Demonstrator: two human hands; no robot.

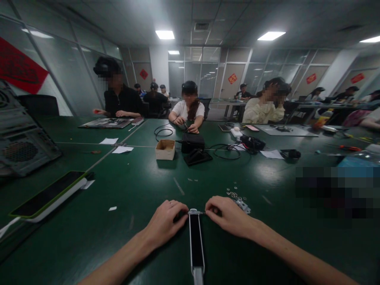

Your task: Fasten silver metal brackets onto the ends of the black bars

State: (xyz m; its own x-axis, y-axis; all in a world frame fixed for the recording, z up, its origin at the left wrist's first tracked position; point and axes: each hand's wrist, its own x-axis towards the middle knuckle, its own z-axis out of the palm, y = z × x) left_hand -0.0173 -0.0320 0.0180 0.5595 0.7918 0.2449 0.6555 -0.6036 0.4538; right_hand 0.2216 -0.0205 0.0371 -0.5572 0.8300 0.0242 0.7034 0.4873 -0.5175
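Observation:
My left hand [168, 217] and my right hand [227, 215] meet over the table in front of me, fingers closed in a pinch. Between their fingertips is a small silvery metal part [196, 213]; its exact kind is too small to make out. Directly below it lies a long, narrow device with a black face and white frame [196, 242], a pale strap or cable [198, 276] running from its near end. Several small metal rings [234, 194] are scattered just beyond my right hand. Some grey metal pieces [244, 206] lie partly hidden behind that hand.
On the green table [142, 186] stand an open cardboard box [165, 150] and a black box [192, 142] with cables. A green-edged phone [50, 194] lies left, near a computer case [23, 138]. Across the table, a person in white [187, 113] handles a small object.

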